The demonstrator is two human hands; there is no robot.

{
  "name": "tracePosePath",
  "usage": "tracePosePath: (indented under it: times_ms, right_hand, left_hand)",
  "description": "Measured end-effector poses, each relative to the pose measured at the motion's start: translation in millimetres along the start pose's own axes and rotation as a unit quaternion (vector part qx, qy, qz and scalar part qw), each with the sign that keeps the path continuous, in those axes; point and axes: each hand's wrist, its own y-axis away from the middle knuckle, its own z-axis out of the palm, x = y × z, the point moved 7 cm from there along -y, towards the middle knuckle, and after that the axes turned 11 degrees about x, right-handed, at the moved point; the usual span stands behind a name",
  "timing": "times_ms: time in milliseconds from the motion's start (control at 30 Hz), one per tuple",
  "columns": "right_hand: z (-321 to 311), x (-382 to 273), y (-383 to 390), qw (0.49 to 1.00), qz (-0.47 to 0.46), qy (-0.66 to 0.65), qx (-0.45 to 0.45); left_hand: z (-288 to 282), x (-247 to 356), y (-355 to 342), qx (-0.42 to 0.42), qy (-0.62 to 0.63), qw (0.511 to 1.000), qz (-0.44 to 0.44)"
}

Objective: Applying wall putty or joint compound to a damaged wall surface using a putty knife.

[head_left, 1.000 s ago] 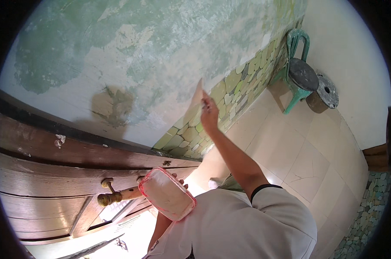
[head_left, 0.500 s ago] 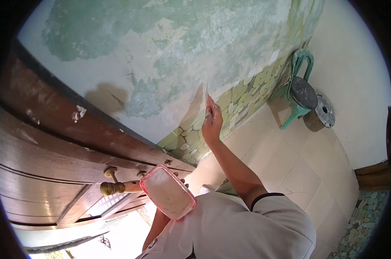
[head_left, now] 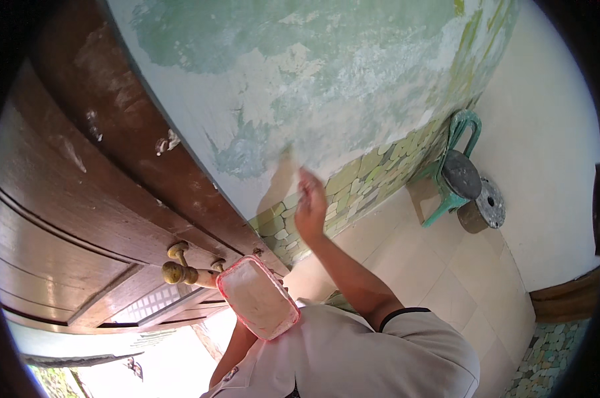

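Note:
My right hand (head_left: 311,205) is closed round a thin putty knife (head_left: 291,155), its blade blurred by motion in front of the wall. The wall (head_left: 280,93) is green with pale, patchy filler smeared over it. Against my body, my left hand (head_left: 285,285) supports a red-rimmed rectangular tub (head_left: 257,298) of whitish putty. Only a few fingertips show past the tub's side; the rest of that hand is hidden beneath it.
A brown wooden door (head_left: 81,225) with a brass-coloured handle (head_left: 180,272) stands close on the left. Green stone-pattern tiles (head_left: 353,182) line the wall's foot. At the right are a green chair (head_left: 446,182) and a round, grey-topped drum (head_left: 483,207) on the tiled floor (head_left: 439,265).
My right hand has moved left and lower in view, toward the tub. The view has turned, so the door and chair appear shifted. The tub stays against my body.

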Motion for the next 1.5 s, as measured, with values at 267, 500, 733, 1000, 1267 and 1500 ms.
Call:
tracePosePath:
  times_ms: [267,500,733,1000,1267,1500]
  right_hand:
    - [54.2,-23.4,4.6,0.997,-0.056,0.041,-0.025]
    - [17.9,-13.5,-15.1,0.998,0.004,-0.052,-0.045]
    - [10.5,-8.3,-72.0,0.999,0.016,0.030,0.039]
    - [39.9,-43.2,-13.0,0.990,-0.067,0.001,-0.127]
    - [-25.8,-4.7,-118.3,0.985,-0.064,0.015,0.159]
    - [43.4,-61.8,-30.8,0.996,0.018,-0.082,-0.028]
  left_hand:
    - [14.4,0.3,0.4,-0.034,-0.014,0.999,-0.007]
    - [19.0,3.8,-1.0,-0.076,-0.004,0.997,-0.003]
    - [21.8,0.1,-9.0,-0.119,0.003,0.993,-0.010]
    - [-15.4,10.2,-38.3,-0.171,0.008,0.985,-0.020]
    - [-18.3,6.6,-38.8,-0.312,0.024,0.949,-0.041]
    - [21.2,5.2,-27.5,-0.098,-0.019,0.993,0.063]
